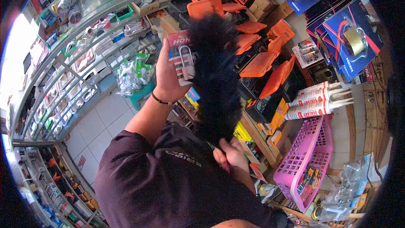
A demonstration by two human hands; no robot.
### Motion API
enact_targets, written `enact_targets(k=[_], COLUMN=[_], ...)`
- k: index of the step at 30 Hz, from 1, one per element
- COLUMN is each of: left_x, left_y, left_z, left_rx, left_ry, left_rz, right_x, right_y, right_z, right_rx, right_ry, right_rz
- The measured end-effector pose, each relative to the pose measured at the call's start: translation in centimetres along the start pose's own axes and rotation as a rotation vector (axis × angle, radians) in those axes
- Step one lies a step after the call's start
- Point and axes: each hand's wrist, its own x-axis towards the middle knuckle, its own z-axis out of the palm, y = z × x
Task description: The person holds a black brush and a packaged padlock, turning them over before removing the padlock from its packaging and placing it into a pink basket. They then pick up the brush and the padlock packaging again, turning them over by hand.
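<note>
My left hand (pixel 166 72) is raised and wrapped round a padlock in a card-backed pack (pixel 182 64), its shackle pointing up. Across the right side of that pack lies the blurred black fluff of a duster (pixel 216 67), hiding part of it. Low in front of the shirt, my right hand (pixel 233 155) is closed round the duster's handle, whose reddish end shows below the fingers. Beyond the duster stand several black cases with orange lids (pixel 258 64). Large padlock cards (pixel 353 40) hang at the upper right.
Sealant tubes (pixel 310 112) lie above a pink perforated basket (pixel 301 164) on the right. Glass shelving with metal rails (pixel 63 65) and small goods curves along the left. Clear plastic bags (pixel 134 76) hang by it over the tiled floor (pixel 103 120).
</note>
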Motion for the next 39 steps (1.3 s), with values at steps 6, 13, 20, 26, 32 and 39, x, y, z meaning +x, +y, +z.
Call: enact_targets(k=[6,13,20,26,32,39], left_x=[0.3,0.4,0.3,0.2,-0.3,0.3], left_y=[-0.2,-0.1,-0.6,0.0,0.0,-0.5], left_z=[-0.3,-0.8,-1.0,-1.1,-0.7,-1.9], left_rx=[0.264,0.308,0.127,-0.06,0.246,0.171], left_ry=[0.075,0.045,-0.084,-0.143,0.162,-0.07], left_rz=[0.026,-0.015,-0.028,-0.035,-0.006,-0.062], right_x=[-0.1,-0.5,-0.4,-0.5,-1.0,-0.6], right_y=[0.1,-0.4,-0.3,-0.3,0.1,1.3], right_z=[0.3,1.1,0.8,0.2,1.1,-1.2], right_rx=[-0.285,-0.551,-0.569,-0.248,-0.233,-0.624], right_ry=[-0.063,-0.016,-0.098,0.035,0.173,-0.191], right_rz=[0.04,0.275,0.211,0.167,0.149,0.208])
